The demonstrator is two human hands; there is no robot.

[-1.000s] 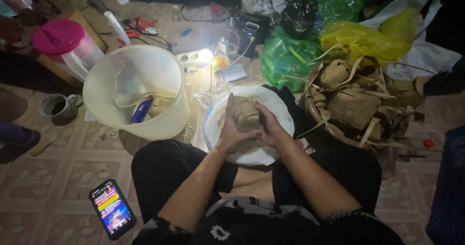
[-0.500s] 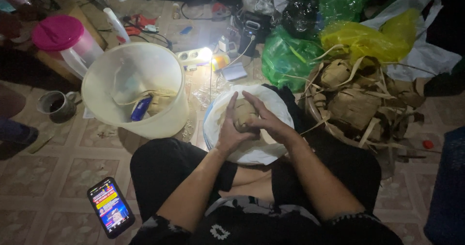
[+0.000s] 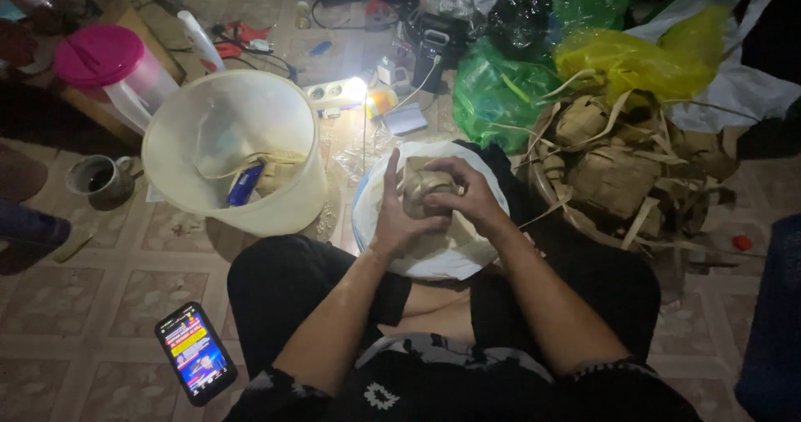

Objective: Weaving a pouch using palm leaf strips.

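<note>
the parcel (image 3: 421,190) i hold in my left hand (image 3: 392,222) and right hand (image 3: 467,197) is dry, matt woven leaf, rough to look at. under it the bowl (image 3: 450,259) is smooth white plastic. at ten o'clock the bucket (image 3: 238,159) is pale translucent plastic; at one o'clock, glossy crinkled green bags (image 3: 501,88).

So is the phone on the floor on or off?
On. The phone lies face up on the tiled floor, its screen lit with bright colours.

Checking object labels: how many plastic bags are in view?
4: green bag, yellow bag, white bag, black bag, all beyond the husk pile. More may be hidden.
</note>
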